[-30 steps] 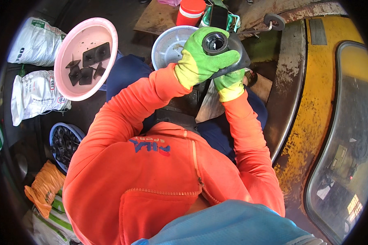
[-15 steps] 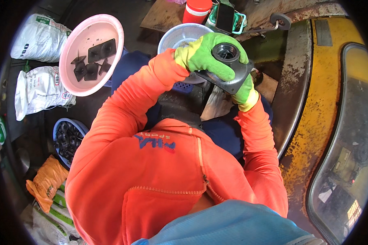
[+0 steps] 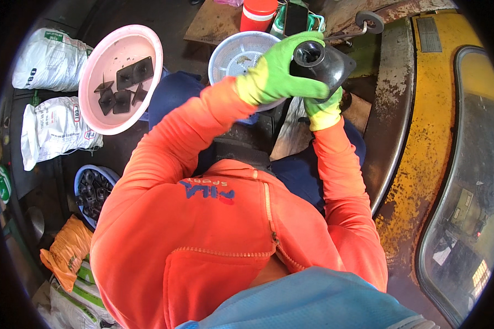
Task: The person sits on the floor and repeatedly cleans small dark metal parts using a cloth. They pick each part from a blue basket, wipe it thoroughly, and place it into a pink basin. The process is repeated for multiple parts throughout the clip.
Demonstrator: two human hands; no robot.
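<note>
A black molded part (image 3: pixel 335 64) with a round hollow neck and a flared, square-cornered base is held up in front of me. My left hand (image 3: pixel 277 71), in a green and yellow glove, curves around its left side, the thumb stretched along the near edge and the fingers at the far side of the neck. Under the part, my right hand (image 3: pixel 324 108) in a matching glove supports it; most of its fingers are hidden behind the part. The neck opening faces up toward me.
A pink basin (image 3: pixel 153 41) at the left contains several black flared pieces. A white mesh basket (image 3: pixel 225 60) stands behind my left hand. Farther left, a blue basin (image 3: pixel 113 174) is filled with black parts. To the right stands a rusty yellow machine (image 3: pixel 406 181).
The black part has been tilted, and its base now shows more toward the right. My left hand's thumb and fingers have spread farther apart around it.
</note>
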